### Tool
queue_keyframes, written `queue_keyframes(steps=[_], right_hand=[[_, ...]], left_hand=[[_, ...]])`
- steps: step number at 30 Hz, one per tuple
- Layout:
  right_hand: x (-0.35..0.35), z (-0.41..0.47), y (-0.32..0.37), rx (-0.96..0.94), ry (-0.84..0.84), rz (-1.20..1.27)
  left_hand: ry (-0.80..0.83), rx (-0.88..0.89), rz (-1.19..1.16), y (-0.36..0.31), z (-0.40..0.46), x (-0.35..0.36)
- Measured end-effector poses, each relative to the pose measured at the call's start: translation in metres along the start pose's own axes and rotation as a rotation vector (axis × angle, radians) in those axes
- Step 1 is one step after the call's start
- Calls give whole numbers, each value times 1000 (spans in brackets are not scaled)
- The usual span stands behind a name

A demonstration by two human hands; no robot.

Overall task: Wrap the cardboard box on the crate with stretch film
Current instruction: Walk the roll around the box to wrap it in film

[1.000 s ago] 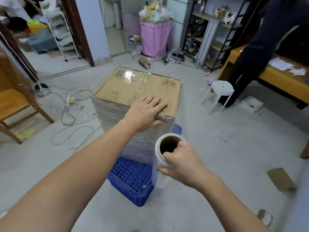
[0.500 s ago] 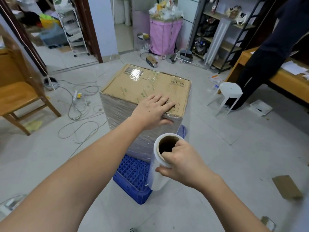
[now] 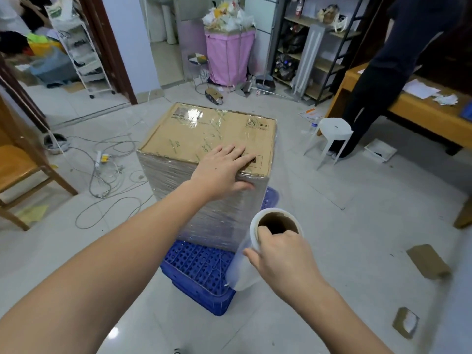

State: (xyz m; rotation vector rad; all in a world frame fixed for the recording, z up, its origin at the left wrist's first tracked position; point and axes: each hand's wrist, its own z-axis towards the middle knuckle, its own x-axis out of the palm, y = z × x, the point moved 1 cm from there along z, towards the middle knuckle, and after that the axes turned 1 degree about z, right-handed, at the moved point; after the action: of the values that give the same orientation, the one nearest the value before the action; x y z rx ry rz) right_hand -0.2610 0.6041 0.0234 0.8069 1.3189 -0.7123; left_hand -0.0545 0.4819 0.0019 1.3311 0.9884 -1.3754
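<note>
Pale tiled floor [image 3: 357, 226] under blue crate [image 3: 201, 267], cables [image 3: 107, 180], white stool [image 3: 332, 134].

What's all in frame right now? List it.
cardboard box: 1, brown, on the crate, sides filmed
crate: 1, blue, floor centre
film roll: 1, clear, upright near crate's right corner
stool: 1, white, right of box
laundry hamper: 1, pink, back wall
cables: several, grey, floor left
wooden chair: 1, left edge
desk: 1, wooden, right
standing person: 1, dark clothes, by desk
left hand: flat on box top edge
right hand: grips roll's top
</note>
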Motion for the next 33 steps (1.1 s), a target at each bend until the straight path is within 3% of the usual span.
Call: queue_keyframes(steps=[3,7,11,14,18,23,33], right_hand=[[6,-14,-1,145,76,53],[6,-8,24,315,-27,-23],[14,8,51,563,-49,-136],[23,13,60,659,-173,-181],[32,9,80,483,-273,-183],[40,19,126,174,-277,-239],[41,48,153,-51,-152,-135]], left_hand=[[71,110,-98,18,9,-13],[236,312,-178,61,15,-25],[181,407,-102,83,15,-12],[120,434,-41,80,16,-2],[114,434,-63,79,21,2],[97,420,-94,78,19,5],[93,419,-97,79,16,6]])
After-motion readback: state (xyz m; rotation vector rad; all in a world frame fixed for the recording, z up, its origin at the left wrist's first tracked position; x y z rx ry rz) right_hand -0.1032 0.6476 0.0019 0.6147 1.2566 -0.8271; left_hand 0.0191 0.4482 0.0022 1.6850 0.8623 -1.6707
